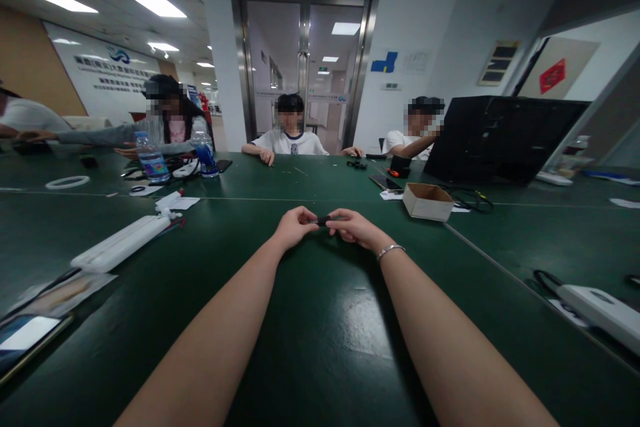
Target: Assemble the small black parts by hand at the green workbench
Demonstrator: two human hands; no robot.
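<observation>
Head view: my left hand (294, 227) and right hand (357, 229) pinch one small black object (323, 221) between them. Green bench (310, 320) lies below; open box (425, 209) stands right.

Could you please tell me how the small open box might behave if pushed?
The box would probably slide rather than tip, being low and broad-based. It is likely light for its size, since its walls look like thin cardboard. Those walls stand straight, so it should keep its shape.
</observation>
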